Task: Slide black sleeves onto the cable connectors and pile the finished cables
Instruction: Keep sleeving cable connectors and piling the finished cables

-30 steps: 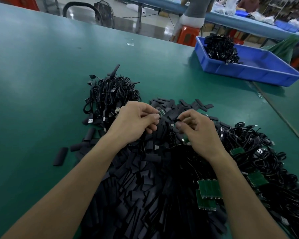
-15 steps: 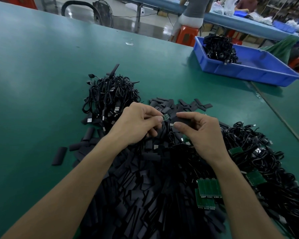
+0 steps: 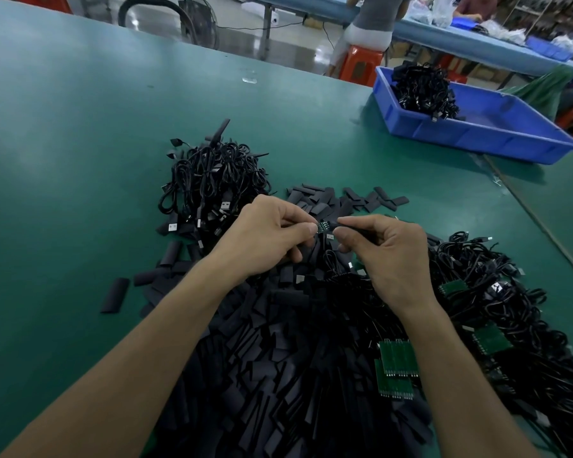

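Left hand (image 3: 268, 236) pinches the cable connector (image 3: 323, 226) between thumb and forefinger. Right hand (image 3: 387, 256) pinches a black sleeve (image 3: 337, 223), its mouth right at the connector tip. Both are held just above the far end of the sleeve heap (image 3: 278, 358). Sleeve looks not yet on. Keep your left grip back from the tip so the sleeve has room. Squeeze the flat sleeve open with your right fingers (image 3: 361, 223), line it up with the board, then push straight along. Don't tilt, the pins could snag. Finished cables (image 3: 212, 183) lie on the surface (image 3: 80, 160) beyond the heap, to its left; drop it there.
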